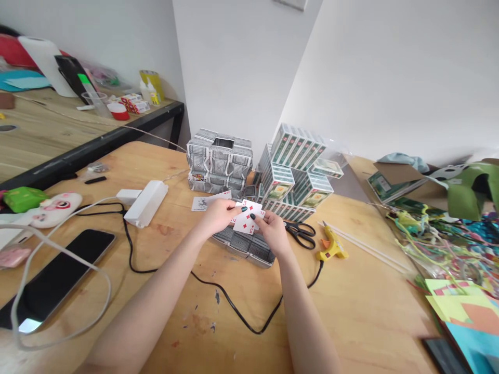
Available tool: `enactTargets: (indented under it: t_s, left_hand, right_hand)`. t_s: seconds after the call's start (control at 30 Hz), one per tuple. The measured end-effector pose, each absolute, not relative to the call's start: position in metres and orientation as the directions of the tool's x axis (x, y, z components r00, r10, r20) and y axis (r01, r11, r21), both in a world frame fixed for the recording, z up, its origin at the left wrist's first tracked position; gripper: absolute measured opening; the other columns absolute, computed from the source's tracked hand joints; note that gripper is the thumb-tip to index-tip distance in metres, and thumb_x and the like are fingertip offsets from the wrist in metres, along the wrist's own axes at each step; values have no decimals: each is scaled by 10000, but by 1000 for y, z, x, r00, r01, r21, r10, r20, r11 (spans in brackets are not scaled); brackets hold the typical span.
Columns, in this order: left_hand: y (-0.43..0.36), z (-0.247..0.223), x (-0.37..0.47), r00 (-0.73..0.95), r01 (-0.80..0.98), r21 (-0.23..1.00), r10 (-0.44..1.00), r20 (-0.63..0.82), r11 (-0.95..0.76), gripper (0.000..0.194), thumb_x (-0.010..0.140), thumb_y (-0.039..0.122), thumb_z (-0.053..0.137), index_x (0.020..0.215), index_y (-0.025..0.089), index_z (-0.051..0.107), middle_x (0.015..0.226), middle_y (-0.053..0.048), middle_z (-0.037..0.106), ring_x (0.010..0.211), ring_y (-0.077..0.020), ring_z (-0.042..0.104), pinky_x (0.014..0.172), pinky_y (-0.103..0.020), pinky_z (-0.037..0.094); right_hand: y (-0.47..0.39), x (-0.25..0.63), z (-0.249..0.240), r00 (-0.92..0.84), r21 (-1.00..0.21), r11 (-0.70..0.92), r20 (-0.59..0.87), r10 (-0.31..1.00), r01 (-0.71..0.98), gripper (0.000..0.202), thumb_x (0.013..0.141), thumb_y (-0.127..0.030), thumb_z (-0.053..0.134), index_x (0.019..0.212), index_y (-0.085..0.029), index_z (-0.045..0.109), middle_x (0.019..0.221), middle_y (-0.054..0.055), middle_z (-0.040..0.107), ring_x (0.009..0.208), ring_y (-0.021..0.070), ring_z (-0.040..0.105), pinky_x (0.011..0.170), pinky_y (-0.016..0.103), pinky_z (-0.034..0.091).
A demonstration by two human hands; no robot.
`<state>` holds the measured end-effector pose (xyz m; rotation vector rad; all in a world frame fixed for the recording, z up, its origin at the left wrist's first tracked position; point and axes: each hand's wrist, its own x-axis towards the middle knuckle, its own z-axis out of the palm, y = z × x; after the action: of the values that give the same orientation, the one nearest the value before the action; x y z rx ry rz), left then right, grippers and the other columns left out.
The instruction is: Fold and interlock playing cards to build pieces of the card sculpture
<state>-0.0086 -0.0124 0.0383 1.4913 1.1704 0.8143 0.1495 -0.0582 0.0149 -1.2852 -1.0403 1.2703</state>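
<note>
Near the middle of the table, my left hand and my right hand pinch playing cards between them. The front card shows red diamonds, and both thumbs with dark nails rest on its face. Just below the cards lies a grey structure of folded cards, partly hidden by my hands. Behind my left hand some loose cards lie on the table. A larger block built of grey folded cards stands at the back. Stacked green-and-white card boxes are to its right.
Black scissors and a yellow glue gun lie to the right, its black cable curving across the front. On the left are a white adapter and a phone. Colourful craft material fills the right edge.
</note>
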Motion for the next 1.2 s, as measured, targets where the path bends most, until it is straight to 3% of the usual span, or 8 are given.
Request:
enactTargets:
  t_s: [0.2,0.37,0.83,1.2]
  left_hand:
    - [-9,36,-10,348,242,970,930,-121,35,114,669,262,580,640,164,631,660,-26,627,643,-190,613,532,-296,511]
    - [-7,33,-10,336,226,973,934,-121,44,129,653,279,607,614,162,642,613,-20,615,632,-191,610,534,-304,518]
    - [-4,26,-13,382,220,973,913,-145,63,177,686,324,594,720,168,671,752,-55,670,636,-212,643,569,-347,532]
    - [-4,26,-14,394,279,959,905,-161,49,196,720,319,561,744,152,660,739,-31,669,669,-194,651,573,-296,539]
  right_hand:
    - [-58,150,13,86,-991,-114,-120,989,-71,341,629,-446,660,833,-178,601,754,40,691,685,220,646,573,328,527]
    - [-58,150,14,87,-991,-117,-123,989,-71,338,625,-444,662,827,-179,608,746,38,691,685,223,647,585,334,528]
    - [-58,150,12,80,-993,-111,-114,990,-42,311,657,-420,649,849,-177,616,731,34,684,650,213,641,574,330,523]
    - [-57,152,9,88,-994,-107,-108,990,-14,339,662,-414,642,878,-155,618,724,45,680,638,208,635,564,320,525]
